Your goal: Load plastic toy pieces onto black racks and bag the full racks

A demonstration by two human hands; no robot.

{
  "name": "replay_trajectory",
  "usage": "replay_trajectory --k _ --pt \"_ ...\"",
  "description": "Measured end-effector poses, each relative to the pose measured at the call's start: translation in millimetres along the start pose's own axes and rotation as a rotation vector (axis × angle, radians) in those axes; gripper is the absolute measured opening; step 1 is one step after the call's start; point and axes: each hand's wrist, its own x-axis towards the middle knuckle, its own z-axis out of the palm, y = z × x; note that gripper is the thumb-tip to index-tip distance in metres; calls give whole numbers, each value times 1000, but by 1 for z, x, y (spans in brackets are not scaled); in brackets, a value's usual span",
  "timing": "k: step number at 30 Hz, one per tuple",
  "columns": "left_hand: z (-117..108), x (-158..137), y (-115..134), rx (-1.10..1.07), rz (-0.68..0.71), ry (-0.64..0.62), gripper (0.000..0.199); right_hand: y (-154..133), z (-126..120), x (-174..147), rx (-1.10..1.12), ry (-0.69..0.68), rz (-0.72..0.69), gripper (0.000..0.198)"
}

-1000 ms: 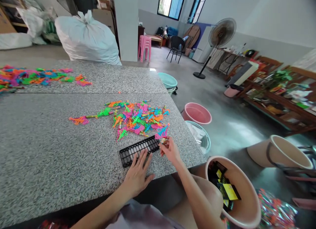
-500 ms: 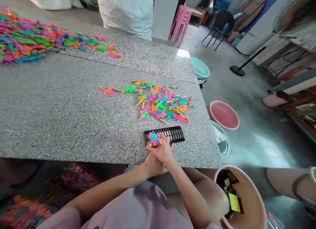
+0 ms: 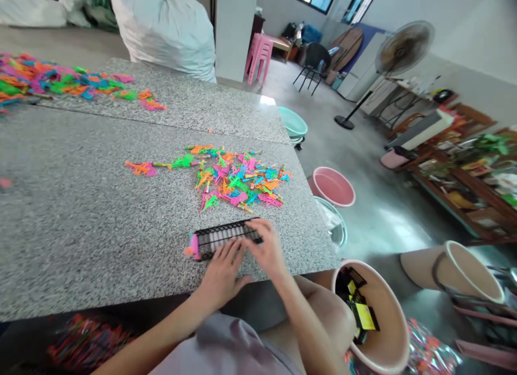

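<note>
A narrow black plastic rack with a grid of slots [image 3: 205, 237] lies near the table's front edge; a pale strip shows through its middle. My left hand [image 3: 224, 270] rests flat along the rack's near side, its fingers stretched out and holding nothing. Over the rack's right end is my right hand [image 3: 267, 251], thumb and fingers apart, fingertips touching or just above the rack. At the rack's left end sits a small pink and blue plastic toy piece [image 3: 194, 247], blurred. Just beyond lies a loose pile of bright plastic toy pieces with pencil-like sticks [image 3: 238, 182].
A larger heap of coloured pieces [image 3: 64, 78] covers the far left of the speckled stone table [image 3: 133, 245]. To my right stands a peach tub [image 3: 398, 324] with black and yellow items. Pink [image 3: 335, 186] and turquoise basins [image 3: 294, 122] stand beyond the table's right edge.
My hands, earlier together around the pink and blue toy piece, have parted and now lie over the rack. That piece is now at the rack's left end. The camera view has shifted right.
</note>
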Motion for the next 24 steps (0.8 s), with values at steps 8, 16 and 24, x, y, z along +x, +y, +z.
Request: replay_trajectory --k 8,16,24 --pt "-14 13 -44 6 -47 135 33 77 -47 77 -469 12 228 31" --pt "-49 49 -74 -105 -76 188 30 25 -7 12 -300 -2 -126 25" --pt "-66 60 -65 -140 -40 200 33 -26 55 -19 -208 -240 -456 53"
